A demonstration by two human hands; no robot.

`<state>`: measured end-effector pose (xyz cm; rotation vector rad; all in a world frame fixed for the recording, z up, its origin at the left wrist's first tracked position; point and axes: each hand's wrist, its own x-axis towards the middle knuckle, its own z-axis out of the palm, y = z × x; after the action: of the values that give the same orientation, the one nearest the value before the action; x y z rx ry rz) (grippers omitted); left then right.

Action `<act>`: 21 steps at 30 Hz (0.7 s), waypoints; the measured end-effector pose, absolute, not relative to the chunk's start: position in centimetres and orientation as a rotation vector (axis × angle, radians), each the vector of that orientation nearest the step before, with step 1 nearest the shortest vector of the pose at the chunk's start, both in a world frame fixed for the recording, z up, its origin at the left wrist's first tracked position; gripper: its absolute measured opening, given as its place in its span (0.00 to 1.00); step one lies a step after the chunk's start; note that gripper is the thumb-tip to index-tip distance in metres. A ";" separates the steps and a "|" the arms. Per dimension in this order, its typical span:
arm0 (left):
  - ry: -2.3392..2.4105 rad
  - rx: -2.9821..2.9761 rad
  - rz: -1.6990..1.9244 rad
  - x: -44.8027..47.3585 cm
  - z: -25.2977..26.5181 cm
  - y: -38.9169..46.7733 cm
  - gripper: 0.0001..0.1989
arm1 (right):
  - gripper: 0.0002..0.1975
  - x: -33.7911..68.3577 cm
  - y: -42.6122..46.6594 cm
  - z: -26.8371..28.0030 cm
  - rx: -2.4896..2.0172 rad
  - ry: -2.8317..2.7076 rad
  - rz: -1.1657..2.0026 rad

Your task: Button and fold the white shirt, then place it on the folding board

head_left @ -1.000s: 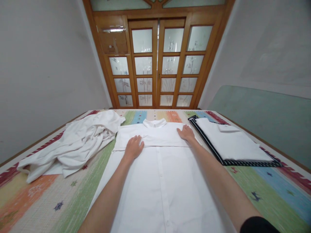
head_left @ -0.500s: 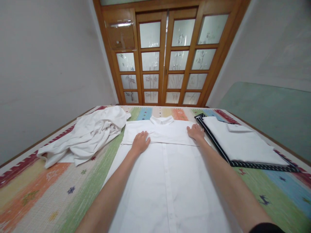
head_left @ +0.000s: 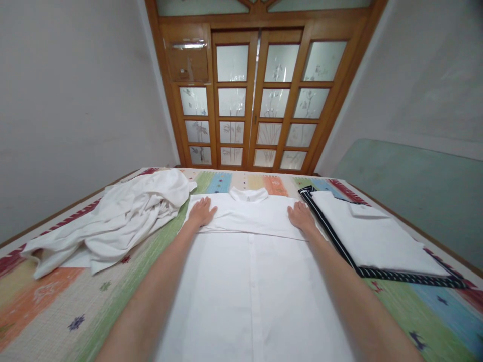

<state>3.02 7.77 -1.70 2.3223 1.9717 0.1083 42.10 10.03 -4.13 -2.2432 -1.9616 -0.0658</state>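
Note:
A white button-up shirt (head_left: pixel 226 281) lies spread front side up, its collar (head_left: pixel 248 195) at the far end and its placket running toward me. Both sleeves appear folded across the chest in a flat band below the collar. My left hand (head_left: pixel 202 212) rests on the shirt's left shoulder area, fingers extended and pointing away. On the opposite shoulder, my right hand (head_left: pixel 301 215) lies palm down with its fingers stretched out. Neither hand grips the cloth. My forearms hide parts of the shirt's sides.
A crumpled white garment (head_left: pixel 124 216) is heaped at the left. To the right sits a folded white garment (head_left: pixel 377 236) on top of dark striped cloth (head_left: pixel 411 276). Everything lies on a colourful striped tablecloth (head_left: pixel 101 301). Beyond are wooden doors (head_left: pixel 251 100) with glass panes.
My left hand has slid left across the folded band to the shirt's shoulder edge. The right hand stays at its shoulder. The camera view has tilted up slightly.

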 end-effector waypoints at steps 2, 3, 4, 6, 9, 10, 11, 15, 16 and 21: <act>2.065 2.276 0.109 2.5 -1.8 8.4 0.34 | 0.32 42.1 10.1 -4.2 -2.257 -1.939 -0.061; 2.103 2.254 0.106 2.2 -1.8 8.6 0.35 | 0.33 42.1 10.1 -4.3 -2.264 -1.927 -0.056; 2.132 2.239 0.103 2.0 -1.8 8.8 0.36 | 0.33 42.1 10.1 -4.3 -2.269 -1.917 -0.050; 2.164 2.226 0.094 1.4 -1.8 9.2 0.38 | 0.34 42.1 10.2 -4.4 -2.275 -1.901 -0.037; 2.197 2.245 0.097 0.2 -1.9 9.7 0.38 | 0.35 42.3 10.4 -4.4 -2.275 -1.896 -0.023; 2.204 2.255 0.100 -0.1 -2.0 9.9 0.37 | 0.35 42.3 10.4 -4.3 -2.276 -1.901 -0.019; 2.211 2.261 0.102 -0.4 -2.0 10.0 0.37 | 0.36 42.4 10.4 -4.2 -2.280 -1.907 -0.013; 2.262 2.232 0.083 -1.0 -2.0 10.1 0.37 | 0.38 42.1 10.0 -3.5 -2.307 -1.915 0.012; 2.273 2.244 0.077 -0.9 -2.0 10.0 0.37 | 0.38 42.0 9.9 -3.3 -2.311 -1.916 0.014; 2.320 2.417 0.106 -0.5 -2.0 8.9 0.31 | 0.37 41.5 9.2 -2.8 -2.321 -1.935 -0.005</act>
<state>-0.47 8.94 -2.02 2.4173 2.3203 0.1060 41.48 9.20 -2.79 -2.3210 -1.9349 -0.0046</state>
